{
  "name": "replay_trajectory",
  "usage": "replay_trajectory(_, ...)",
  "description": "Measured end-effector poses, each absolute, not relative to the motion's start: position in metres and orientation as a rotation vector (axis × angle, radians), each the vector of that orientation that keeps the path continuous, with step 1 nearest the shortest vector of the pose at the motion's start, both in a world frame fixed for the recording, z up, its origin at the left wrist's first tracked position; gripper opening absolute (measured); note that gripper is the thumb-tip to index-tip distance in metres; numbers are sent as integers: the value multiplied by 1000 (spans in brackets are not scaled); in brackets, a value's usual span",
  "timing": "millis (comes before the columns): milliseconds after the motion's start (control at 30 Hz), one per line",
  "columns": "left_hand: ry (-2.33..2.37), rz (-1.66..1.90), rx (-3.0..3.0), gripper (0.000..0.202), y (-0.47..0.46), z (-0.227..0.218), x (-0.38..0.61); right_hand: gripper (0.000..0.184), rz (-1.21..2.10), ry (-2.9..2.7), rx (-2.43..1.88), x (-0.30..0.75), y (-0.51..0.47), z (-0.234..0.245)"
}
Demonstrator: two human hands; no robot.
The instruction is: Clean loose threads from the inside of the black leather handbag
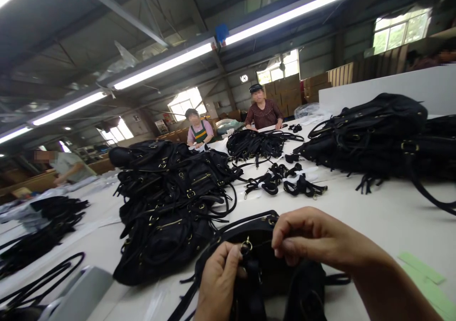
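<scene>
Over an open black bag (308, 290) on the surface (386, 216), the left hand (219, 278) has its grip clamped on a strap (253, 276) hanging down from a brass ring (247, 241), left of the right hand (306, 238), pinched together, seemingly on thread.

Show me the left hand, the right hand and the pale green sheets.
Left hand (218, 279): head view, on its thumb side.
Right hand (315, 236): head view, on its thumb side.
Pale green sheets (421, 267): head view, on the upper sheet.

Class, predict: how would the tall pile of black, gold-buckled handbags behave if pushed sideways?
The pile would probably slump, since it looks soft and creased. It might slide apart, being unevenly stacked. Gold-coloured buckles could snag.
</scene>
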State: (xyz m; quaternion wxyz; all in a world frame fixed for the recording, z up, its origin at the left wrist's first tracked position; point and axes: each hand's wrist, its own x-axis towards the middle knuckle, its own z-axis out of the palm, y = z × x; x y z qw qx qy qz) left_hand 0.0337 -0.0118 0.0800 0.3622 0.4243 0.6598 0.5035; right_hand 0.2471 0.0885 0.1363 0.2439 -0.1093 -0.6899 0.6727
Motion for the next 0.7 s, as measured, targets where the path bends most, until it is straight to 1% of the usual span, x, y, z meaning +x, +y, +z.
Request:
replay_trajectory(100, 1759, 1269, 1185, 43, -14, 83, 36, 23, 1962, -1727, -235, 240, 89, 134)
replay_trajectory(167, 1828, 1266, 1284, 41, -20, 87, 38, 29, 1986, -1661, -243, 233, 91, 131)
replay_trajectory(233, 1909, 1300, 1404, 38, -27, 92, 40, 37, 1920, -1634, -276, 227, 93, 128)
replay_trajectory(300, 1995, 1368, 1551, 32, -33, 99, 42, 43, 1746, -1681, -330, 223, 95, 127)
replay_trajectory(400, 2024, 1446, 1840, 20, -37, 115, 43, 39, 1348, -1831, -425, 218, 95, 129)
replay_trajectory(467, 1957, 1416, 2066, 21, -32, 127, 43, 31, 1171, -1875, -449, 214, 90, 131)
replay_trajectory(533, 1888, 1363, 2241, 21, -24, 138, 44, 22, 1158, -1888, -443, 209, 84, 133)
replay_trajectory(567, 1878, 1356, 2284, 20, -19, 141, 44, 21, 1179, -1891, -434, 206, 80, 133)
replay_trajectory(633, 1888, 1398, 2293, 21, -10, 144, 44, 25, 1220, -1892, -396, 199, 75, 131)
replay_trajectory(700, 1913, 1472, 2247, 22, -1, 143, 44, 37, 1252, -1901, -328, 191, 74, 126)
